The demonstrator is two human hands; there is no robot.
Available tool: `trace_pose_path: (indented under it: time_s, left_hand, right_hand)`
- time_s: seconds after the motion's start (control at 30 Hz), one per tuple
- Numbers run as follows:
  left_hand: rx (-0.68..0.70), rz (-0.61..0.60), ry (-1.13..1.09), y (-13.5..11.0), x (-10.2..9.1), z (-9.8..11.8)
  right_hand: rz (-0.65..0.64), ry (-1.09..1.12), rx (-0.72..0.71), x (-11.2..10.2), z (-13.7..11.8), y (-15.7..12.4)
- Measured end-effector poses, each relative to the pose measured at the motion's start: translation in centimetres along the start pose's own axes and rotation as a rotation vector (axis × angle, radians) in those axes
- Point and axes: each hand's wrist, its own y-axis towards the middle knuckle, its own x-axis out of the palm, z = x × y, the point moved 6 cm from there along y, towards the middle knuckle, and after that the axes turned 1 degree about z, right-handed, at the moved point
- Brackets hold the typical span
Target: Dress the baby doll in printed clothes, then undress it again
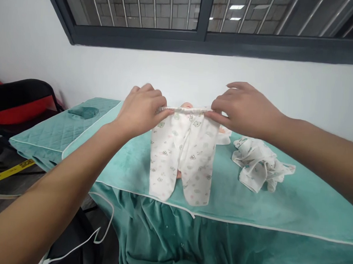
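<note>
A pair of white baby pants (166,151) with a small animal print hangs stretched by its waistband between my two hands. My left hand (145,110) pinches the left end of the waistband, and my right hand (239,107) pinches the right end. Behind the pants lies what looks like a baby doll (186,105); a bit of its head shows above the waistband and a little skin colour between the legs. Most of it is hidden. A white printed sleeve (225,138) shows to the right of the pants.
Green cloth (309,202) with white piping covers the bed. On it, at right, lies a crumpled white printed garment (259,162). A quilted section with a face hole (84,112) is at left, near a red and black chair (24,104). A white cable (100,230) hangs in front.
</note>
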Motion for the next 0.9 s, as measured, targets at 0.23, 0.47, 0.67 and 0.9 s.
trace_pose_path:
  time_s: [0.23, 0.47, 0.67, 0.9]
  left_hand:
    - [-0.353, 0.223, -0.348, 1.2, -1.1, -1.4]
    - [-0.385, 0.283, -0.661, 2.5, -1.7, 1.5]
    - [-0.309, 0.336, -0.713, 1.8, -2.8, 2.6]
    - [-0.193, 0.236, -0.608, 1.1, -1.9, 2.9]
  right_hand:
    - [0.197, 0.674, 0.437, -1.6, 1.6, 2.1]
    - [0.194, 1.095, 0.535, -0.8, -1.0, 5.3]
    - [0.267, 1.325, 0.391, -0.8, -2.7, 5.4]
    - [0.242, 1.155, 0.412, 0.9, -2.4, 5.0]
